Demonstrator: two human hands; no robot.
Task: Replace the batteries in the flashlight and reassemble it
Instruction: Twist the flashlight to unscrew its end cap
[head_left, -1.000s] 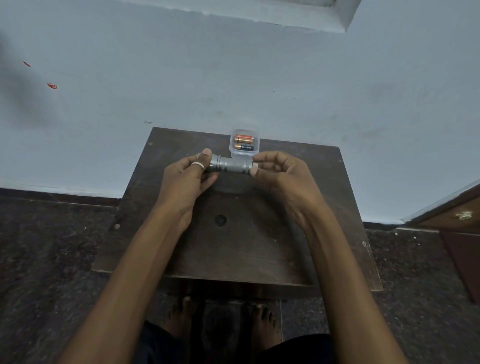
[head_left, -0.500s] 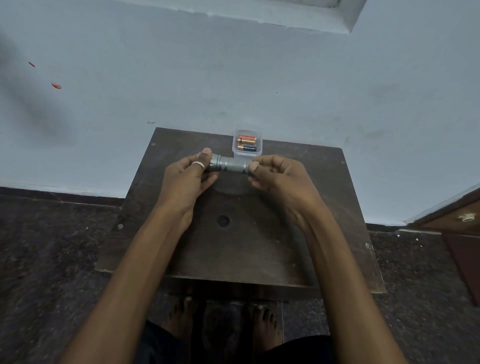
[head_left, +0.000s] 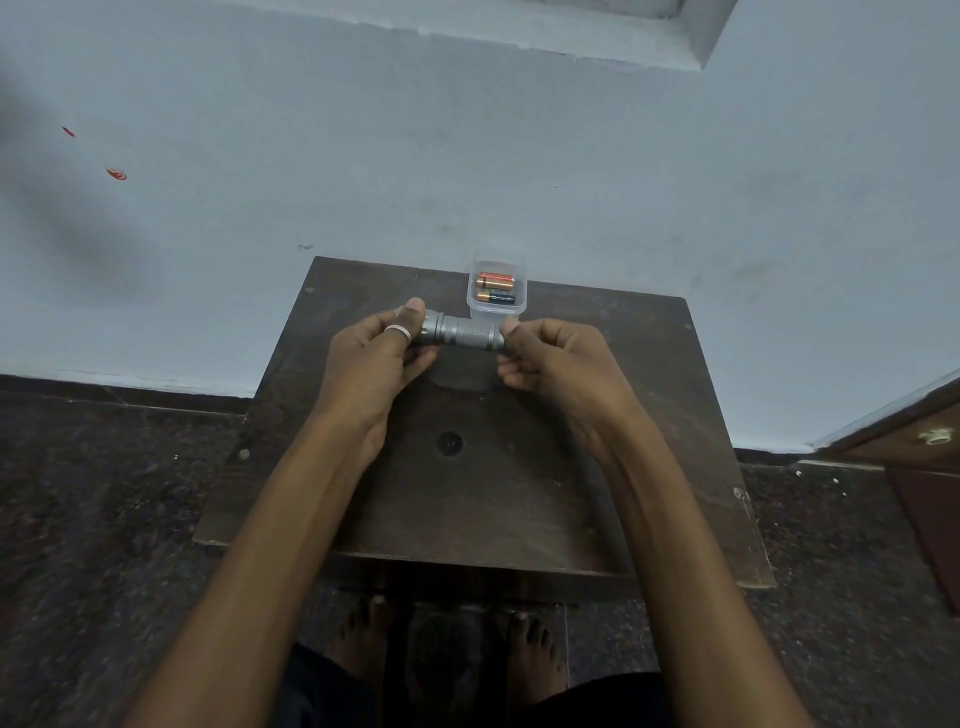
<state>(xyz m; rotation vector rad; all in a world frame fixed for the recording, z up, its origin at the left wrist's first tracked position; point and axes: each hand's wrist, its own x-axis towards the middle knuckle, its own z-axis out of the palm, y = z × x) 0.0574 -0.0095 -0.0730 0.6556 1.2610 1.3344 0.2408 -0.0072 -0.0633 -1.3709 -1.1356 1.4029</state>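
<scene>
Left hand (head_left: 371, 358) fingers are curled and pressed around the wider head end of the grey knurled metal flashlight (head_left: 462, 331), thumb on top, a pale ring on one finger. Right hand (head_left: 553, 358) thumb and fingers are pinched on the tail end of the same body; the cap itself is hidden under the fingertips, so whether it is on or off cannot be told. The flashlight lies level between the two hands, held just above the dark wooden table (head_left: 519, 493). Just beyond the right fingertips stands a small clear plastic container (head_left: 497, 287) holding two cylindrical batteries, one orange (head_left: 496, 281), one dark with a gold end (head_left: 497, 298). Judgement: the step in hand is unscrewing the tail cap. To do it well, the left hand should lock the head without turning, the right should twist on the knurling only, axis kept level over the table so loose cells or a spring do not drop. Compared with half a second ago, the right thumb sits closer over the tail end and the fingers are more tightly closed; the left grip and container are unchanged.
</scene>
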